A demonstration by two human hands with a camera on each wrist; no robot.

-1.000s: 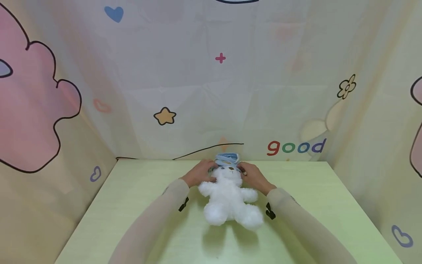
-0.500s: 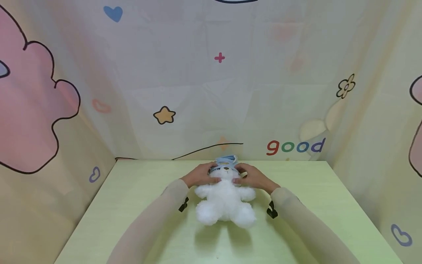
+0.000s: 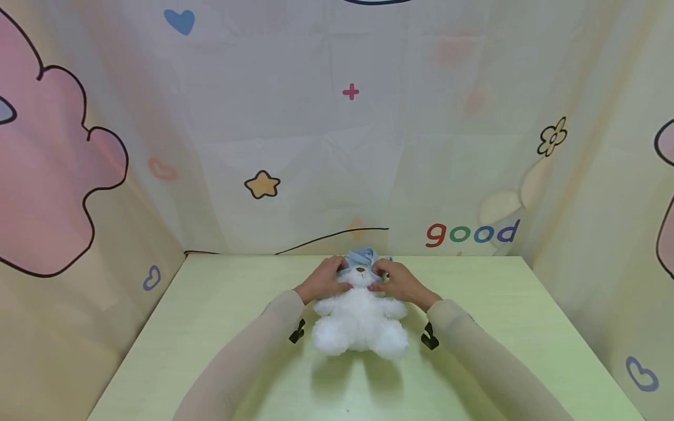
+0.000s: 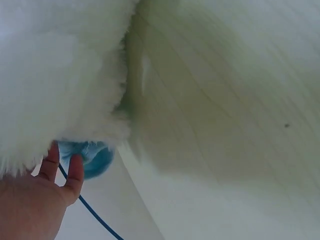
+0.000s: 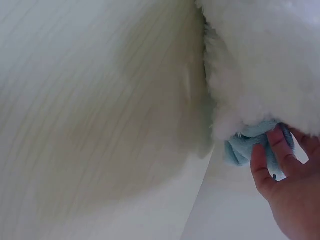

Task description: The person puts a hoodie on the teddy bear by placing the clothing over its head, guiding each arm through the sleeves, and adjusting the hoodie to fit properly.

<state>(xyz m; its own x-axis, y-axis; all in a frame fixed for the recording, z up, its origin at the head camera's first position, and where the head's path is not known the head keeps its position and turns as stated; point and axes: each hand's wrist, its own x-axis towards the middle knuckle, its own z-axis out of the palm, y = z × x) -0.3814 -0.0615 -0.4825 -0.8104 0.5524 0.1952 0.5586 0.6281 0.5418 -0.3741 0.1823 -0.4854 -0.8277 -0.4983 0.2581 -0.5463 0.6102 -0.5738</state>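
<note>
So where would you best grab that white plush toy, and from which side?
Probably round the torso of the white plush toy, one hand from each side, just below its arms: its front faces the viewer, and those arms stick out sideways above. The left hand and right hand occupy the sides of its head and blue hat.

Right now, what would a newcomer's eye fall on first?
Probably the white plush toy, low in the middle of the head view, blue cloth on its head, between the left grip and the right grip. Next, the pink shape at that view's left edge and the colourful "good" lettering on the backdrop at right.
</note>
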